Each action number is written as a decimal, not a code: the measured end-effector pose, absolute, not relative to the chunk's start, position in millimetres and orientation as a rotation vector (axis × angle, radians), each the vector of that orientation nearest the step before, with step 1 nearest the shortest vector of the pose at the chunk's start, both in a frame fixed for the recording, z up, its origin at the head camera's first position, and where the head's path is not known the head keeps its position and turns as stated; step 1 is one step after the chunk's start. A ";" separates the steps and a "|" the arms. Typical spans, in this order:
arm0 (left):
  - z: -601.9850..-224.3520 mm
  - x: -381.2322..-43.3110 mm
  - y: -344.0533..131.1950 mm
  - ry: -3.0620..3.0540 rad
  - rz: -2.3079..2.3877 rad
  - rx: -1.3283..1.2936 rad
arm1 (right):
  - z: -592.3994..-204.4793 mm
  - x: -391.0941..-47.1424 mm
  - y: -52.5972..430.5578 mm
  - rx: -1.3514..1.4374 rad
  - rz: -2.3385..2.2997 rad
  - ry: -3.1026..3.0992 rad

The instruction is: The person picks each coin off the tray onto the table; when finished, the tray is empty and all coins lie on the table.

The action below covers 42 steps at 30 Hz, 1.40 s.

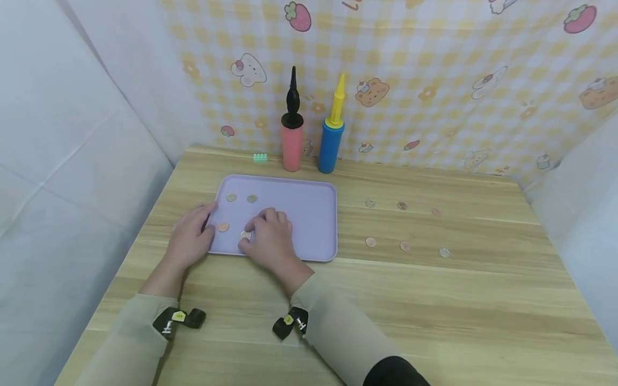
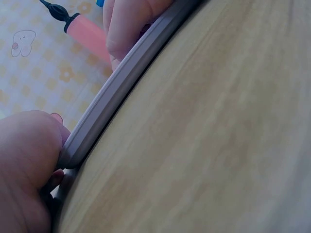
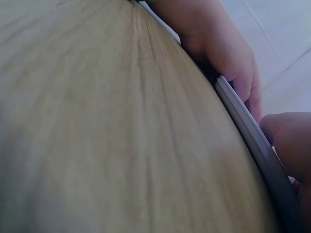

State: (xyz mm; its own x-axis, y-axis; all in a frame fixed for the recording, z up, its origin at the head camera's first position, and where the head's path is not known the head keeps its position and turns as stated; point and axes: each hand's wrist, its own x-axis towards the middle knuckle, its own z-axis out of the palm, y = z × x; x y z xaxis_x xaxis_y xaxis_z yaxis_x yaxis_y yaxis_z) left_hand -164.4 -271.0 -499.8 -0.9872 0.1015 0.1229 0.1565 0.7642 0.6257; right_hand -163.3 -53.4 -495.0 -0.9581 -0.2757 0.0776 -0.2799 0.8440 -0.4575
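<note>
A lilac tray [image 1: 309, 220] lies on the wooden table. My left hand [image 1: 193, 236] rests at its left edge, thumb and fingertips touching the rim; something dark shows between them, too unclear to name. Over the tray's front part, my right hand [image 1: 272, 238] pinches a silvery coin [image 1: 245, 235] between thumb and forefinger, close to the tray's floor. Also in the tray are a copper coin [image 1: 223, 227] near the left thumb and two dull coins, one at the back left [image 1: 232, 197] and another beside it [image 1: 252, 198]. Both wrist views show hands along the tray's side; the coins are hidden there.
Right of the tray, coins lie in two rows of three: a back row with a brown coin [image 1: 402, 206] and a front row with a copper coin [image 1: 404, 246]. Behind the tray stand a pink pump [image 1: 292, 147], a blue pump [image 1: 330, 147] and a small mint toy brick [image 1: 260, 157].
</note>
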 end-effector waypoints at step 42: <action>-497.9 -163.5 -269.2 -2.855 -1.011 -0.233 | -496.0 -166.5 -44.3 0.670 1.196 -2.726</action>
State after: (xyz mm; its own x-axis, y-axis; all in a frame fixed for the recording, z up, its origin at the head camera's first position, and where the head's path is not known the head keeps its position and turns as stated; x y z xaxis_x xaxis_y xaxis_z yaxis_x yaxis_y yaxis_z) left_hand -163.5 -269.2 -497.9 -0.9829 0.1090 0.1485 0.1781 0.7675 0.6158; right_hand -166.5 -44.3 -496.0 -0.8998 -0.3560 0.2524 -0.4268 0.5973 -0.6790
